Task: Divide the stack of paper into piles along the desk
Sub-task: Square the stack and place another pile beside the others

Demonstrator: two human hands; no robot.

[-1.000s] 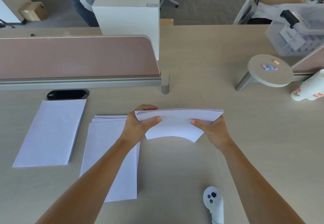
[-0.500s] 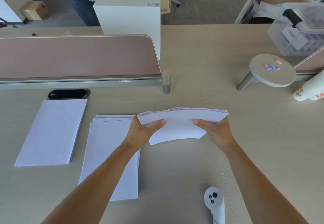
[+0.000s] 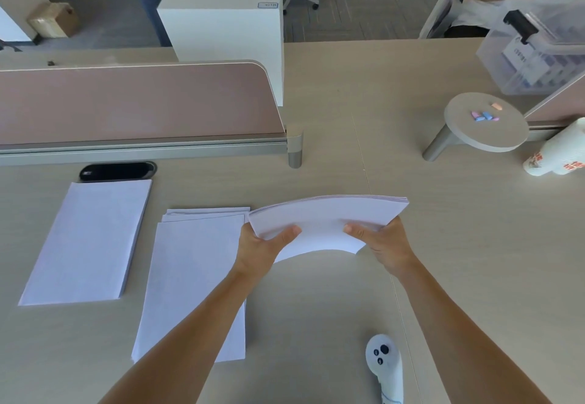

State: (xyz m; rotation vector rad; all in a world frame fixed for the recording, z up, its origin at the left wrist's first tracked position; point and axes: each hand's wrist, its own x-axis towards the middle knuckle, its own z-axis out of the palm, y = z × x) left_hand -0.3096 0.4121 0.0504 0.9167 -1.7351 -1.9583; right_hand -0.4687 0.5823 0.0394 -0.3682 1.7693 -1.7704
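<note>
- White paper: two piles [image 3: 85, 239] [image 3: 193, 280] already on counter [image 3: 474, 245].
- We grip remaining stack [image 3: 329, 220], left hand [image 3: 259, 245] and right hand [image 3: 386, 245] fingers pinched on it; more piles left.

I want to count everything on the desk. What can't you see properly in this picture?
Head view only:
- Held paper stack: sheet count too fine to tell; both hands' fingers are hidden beneath it.
- Middle pile: its lower part is covered by the left arm.
- White controller: bottom cut off by the frame edge.
- Clear bin: label blurred, right side cut off.
</note>
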